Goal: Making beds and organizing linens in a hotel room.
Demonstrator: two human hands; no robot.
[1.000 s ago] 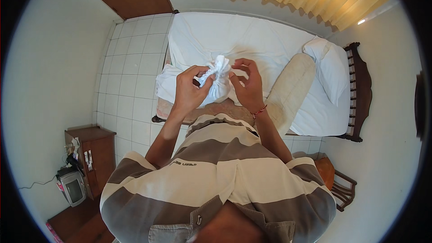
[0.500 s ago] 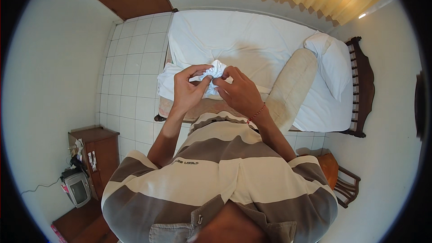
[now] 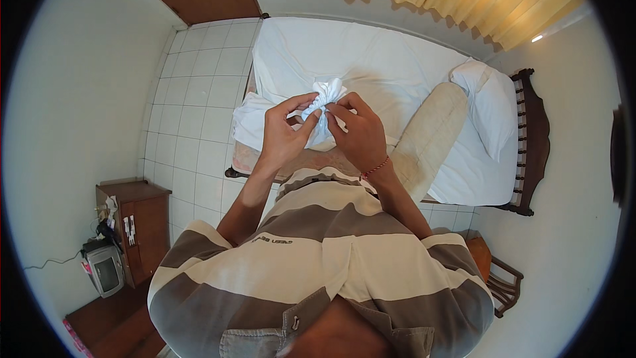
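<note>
left fingers (image 3: pixel 298 101) and right fingers (image 3: pixel 356 101), nearly closed, pinch bunched white cloth (image 3: pixel 325 95); bed (image 3: pixel 298 43) beneath

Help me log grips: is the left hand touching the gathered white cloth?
Touching. The head view shows the left hand pinching the gathered white cloth between thumb and fingers.

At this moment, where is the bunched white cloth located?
In the head view, the bunched white cloth is above the picture's centre, held between the left hand and the right hand, left of the beige bolster.
</note>
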